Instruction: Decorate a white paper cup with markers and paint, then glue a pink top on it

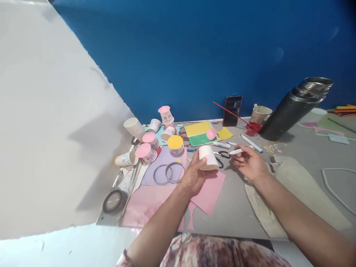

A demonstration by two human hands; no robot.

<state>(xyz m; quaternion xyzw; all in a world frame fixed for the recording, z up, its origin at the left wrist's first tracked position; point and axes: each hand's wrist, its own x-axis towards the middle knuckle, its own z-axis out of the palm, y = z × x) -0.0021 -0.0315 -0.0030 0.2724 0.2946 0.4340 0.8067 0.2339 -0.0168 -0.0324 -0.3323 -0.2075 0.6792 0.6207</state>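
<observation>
My left hand is wrapped round a white paper cup, which is tilted and has faint purple marks on its side. To the right of it, my right hand grips a white marker between thumb and fingers, its end pointing at the cup with a gap between them. Black-handled scissors lie on the table between the two hands. Pink paper is under and below the cup. Decorated cups with pink discs and one with a yellow disc stand at the left.
Stacked cups, black tape and two bangles are at the left. Yellow and green sheets, a phone and a red pot are behind. A tall dark flask and a pale cloth are at the right.
</observation>
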